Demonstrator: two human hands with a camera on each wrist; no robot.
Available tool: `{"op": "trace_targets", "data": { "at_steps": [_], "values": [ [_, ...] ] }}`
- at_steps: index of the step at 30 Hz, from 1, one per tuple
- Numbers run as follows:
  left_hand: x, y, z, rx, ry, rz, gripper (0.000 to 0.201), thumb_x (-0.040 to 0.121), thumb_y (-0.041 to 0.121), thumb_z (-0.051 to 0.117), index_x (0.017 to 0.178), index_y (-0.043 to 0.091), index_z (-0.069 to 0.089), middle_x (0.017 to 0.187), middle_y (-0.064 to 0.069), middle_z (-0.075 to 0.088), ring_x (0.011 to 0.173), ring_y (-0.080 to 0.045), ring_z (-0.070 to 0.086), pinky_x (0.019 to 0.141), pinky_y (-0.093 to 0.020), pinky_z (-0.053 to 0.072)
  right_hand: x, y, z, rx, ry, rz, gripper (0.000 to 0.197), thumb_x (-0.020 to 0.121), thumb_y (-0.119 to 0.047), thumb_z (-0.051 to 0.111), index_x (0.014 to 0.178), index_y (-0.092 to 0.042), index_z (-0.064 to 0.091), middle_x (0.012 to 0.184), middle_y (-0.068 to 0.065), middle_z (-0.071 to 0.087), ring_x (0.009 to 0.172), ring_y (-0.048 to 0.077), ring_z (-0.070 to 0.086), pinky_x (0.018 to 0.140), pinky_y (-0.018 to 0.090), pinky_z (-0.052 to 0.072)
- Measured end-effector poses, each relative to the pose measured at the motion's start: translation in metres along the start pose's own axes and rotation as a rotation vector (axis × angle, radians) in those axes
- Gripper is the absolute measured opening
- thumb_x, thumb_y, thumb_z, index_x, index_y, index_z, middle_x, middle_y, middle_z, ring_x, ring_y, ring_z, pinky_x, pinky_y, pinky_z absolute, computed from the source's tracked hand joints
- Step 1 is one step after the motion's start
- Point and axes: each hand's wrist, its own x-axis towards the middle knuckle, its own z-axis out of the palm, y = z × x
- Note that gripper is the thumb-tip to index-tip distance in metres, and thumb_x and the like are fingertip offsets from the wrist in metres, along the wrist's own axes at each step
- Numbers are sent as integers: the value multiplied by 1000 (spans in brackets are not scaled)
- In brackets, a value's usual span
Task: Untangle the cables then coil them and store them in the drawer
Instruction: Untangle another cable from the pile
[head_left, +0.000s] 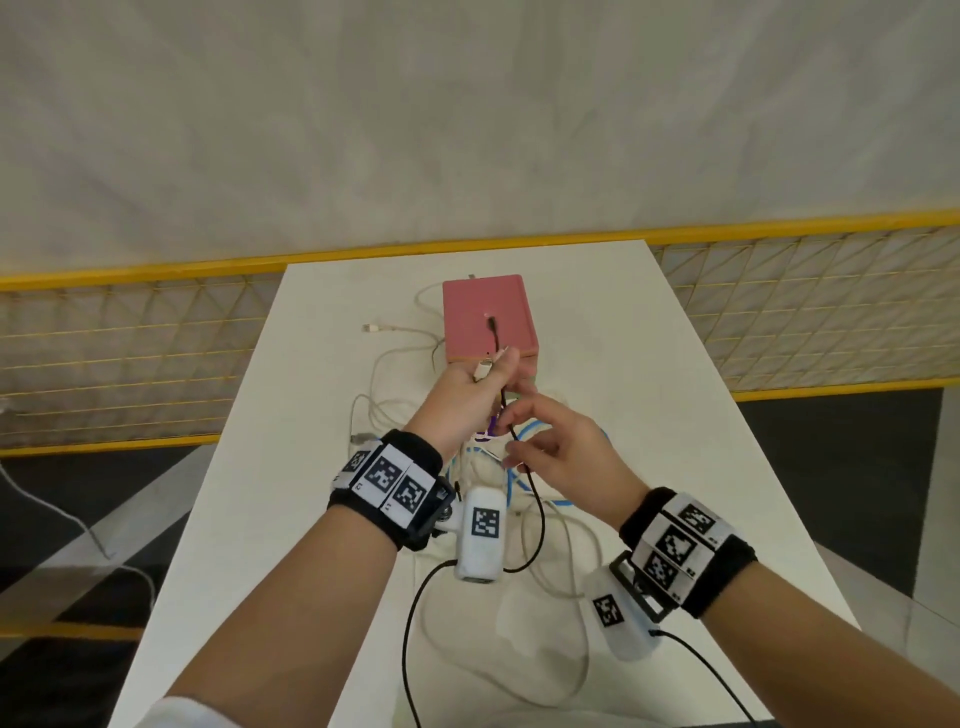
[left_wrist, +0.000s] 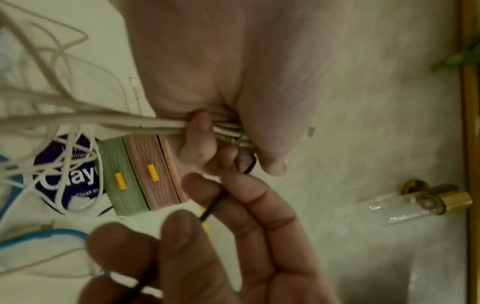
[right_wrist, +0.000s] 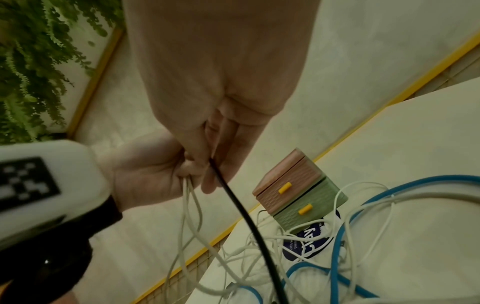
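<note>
My left hand (head_left: 488, 371) is raised above the table and grips a bundle of white cable ends (left_wrist: 145, 123) together with a black cable (head_left: 537, 499). The black cable's plug sticks up past the left hand's fingers. Just below, my right hand (head_left: 511, 441) pinches the same black cable (right_wrist: 233, 197) between thumb and fingers. Loose white cables (head_left: 395, 358) and a blue cable (right_wrist: 441, 177) lie tangled on the table under both hands. The small drawer unit (head_left: 488, 317), pink on top and green below with yellow handles (right_wrist: 284, 188), stands behind the tangle, both drawers closed.
The white table (head_left: 623, 364) is narrow, with edges close on both sides. A round purple label (right_wrist: 311, 244) lies under the cables in front of the drawer unit. A yellow mesh fence (head_left: 130, 358) runs behind the table. Thin black leads trail from my wrist cameras.
</note>
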Motion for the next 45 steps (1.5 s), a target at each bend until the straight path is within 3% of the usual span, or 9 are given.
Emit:
{"op": "trace_targets", "data": {
  "at_steps": [6,17,22,27,29,33,37,42,45],
  "values": [
    [5,13,-5,-163,179,150,15,99,32,51,99,23,63,71,1,62,58,-7,54,72,-32,49,-3,1,6,-115,-41,-71,20,89,-3,57,95,-22,57,110,5,61,76,19,73,74,36,57],
    [-5,37,-22,-332,285,185,44,94,46,55,59,25,37,45,11,28,42,-10,22,42,-26,17,2,15,13,-142,-116,-86,6,100,-13,37,103,-15,42,74,4,50,60,9,47,61,23,47],
    [-18,66,-71,-243,397,307,51,93,41,59,51,26,35,40,13,30,36,-8,25,42,-23,20,-2,46,-7,-316,-112,-7,28,101,-17,35,79,-27,48,72,-9,47,62,2,44,65,20,39],
    [-29,45,-44,648,-96,252,32,94,48,50,116,28,65,116,13,66,105,2,58,88,-20,44,18,18,-17,-281,81,-117,28,101,-18,38,78,-25,52,65,-9,45,57,4,42,63,22,37],
    [-29,32,-33,730,-252,181,30,96,45,50,113,26,65,107,7,69,97,-1,62,87,-20,49,25,5,-18,-218,95,-187,23,101,-17,38,89,-13,58,68,-11,48,57,4,42,62,20,37],
    [-25,32,-45,581,62,210,14,98,41,49,99,37,63,98,-5,71,90,-33,66,78,-41,52,25,6,-20,-229,51,-199,23,102,-21,34,90,-17,53,67,-7,43,60,22,38,60,36,37],
    [-17,36,-66,580,433,273,38,98,45,46,100,12,65,81,-4,65,79,-26,57,68,-34,42,20,20,-22,-296,-20,-136,23,103,-21,32,94,-17,53,68,3,37,60,19,34,60,34,34],
    [-17,21,-73,585,404,175,47,97,45,47,82,2,58,60,-1,49,63,-23,47,56,-32,33,25,17,-22,-599,-55,-190,19,97,-18,48,97,-14,66,84,-14,39,74,-2,44,71,11,34],
    [-21,17,-75,568,382,138,47,98,42,48,76,2,56,56,-1,44,57,-20,42,53,-30,32,38,1,-25,-689,-152,-28,22,98,-16,43,92,-14,64,75,-9,54,65,11,53,67,29,43]
  ]
}}
